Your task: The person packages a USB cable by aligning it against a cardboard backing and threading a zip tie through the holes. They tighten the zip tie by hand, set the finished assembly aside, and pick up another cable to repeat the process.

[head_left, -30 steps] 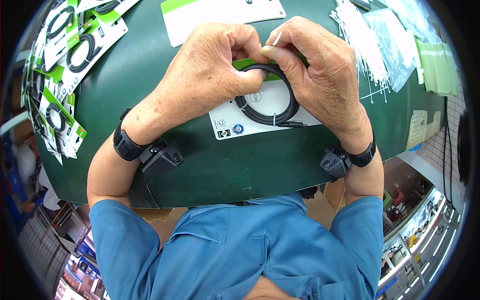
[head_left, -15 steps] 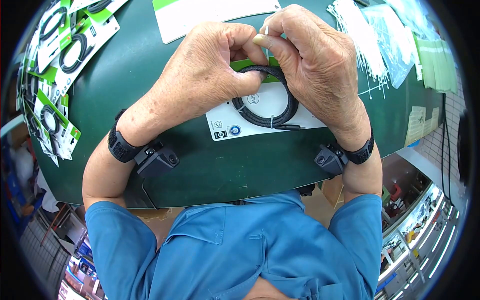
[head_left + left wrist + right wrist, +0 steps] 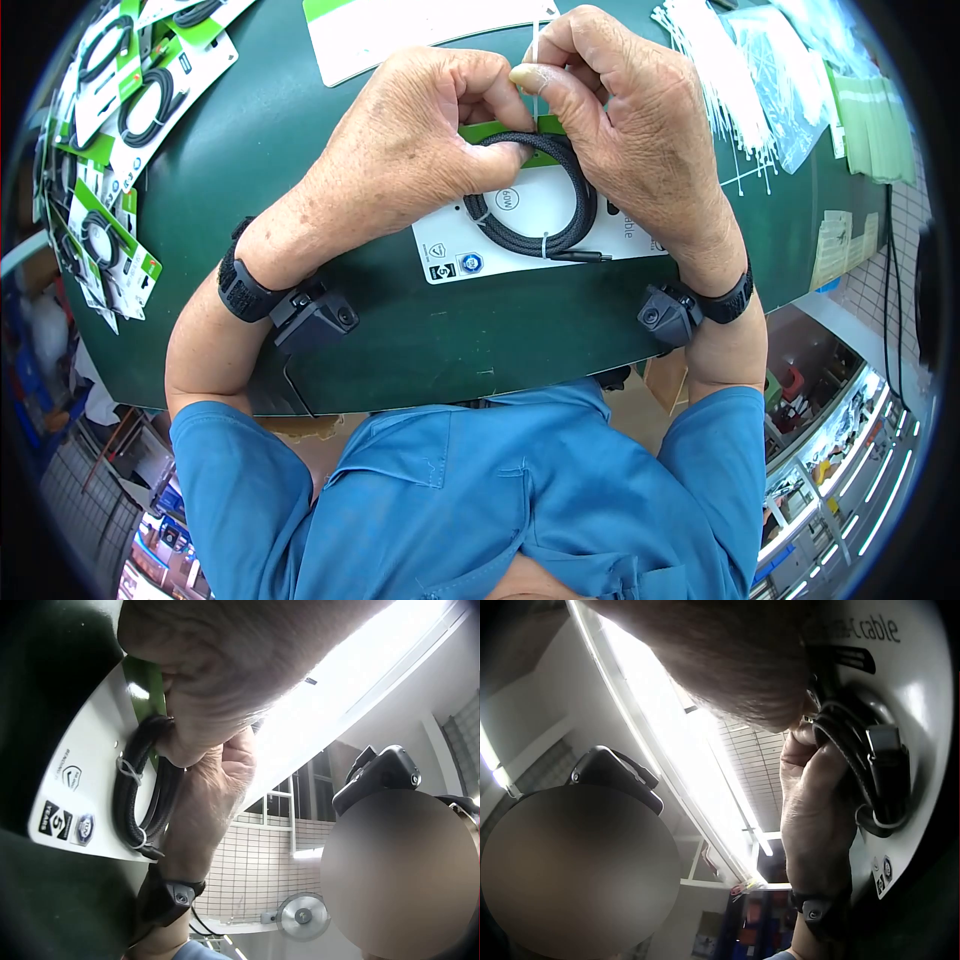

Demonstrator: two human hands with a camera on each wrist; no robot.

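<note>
A coiled black braided cable [image 3: 575, 225] lies on a white card [image 3: 455, 240] with a green top edge. White ties bind the coil at two places. The left hand [image 3: 410, 140] grips the coil and card at the upper left, its thumb inside the ring and its other fingertips partly hidden. Just right of it, the right hand [image 3: 640, 130] pinches an upright white zip tie [image 3: 535, 50] between thumb and forefinger, above the coil's top. In the right wrist view a metal plug [image 3: 885, 739] shows on the cable beside the card.
More carded cables [image 3: 150, 110] are piled on the green table [image 3: 430, 350] at the left. Another white card [image 3: 430, 35] lies beyond the hands. Loose zip ties [image 3: 720, 90], a clear plastic bag [image 3: 790, 90] and light green sheets [image 3: 872, 130] are at the right.
The card and both hands have shifted slightly left and away. More of the zip tie now stands out above the right fingertips, and the right hand has moved a little up along it.
</note>
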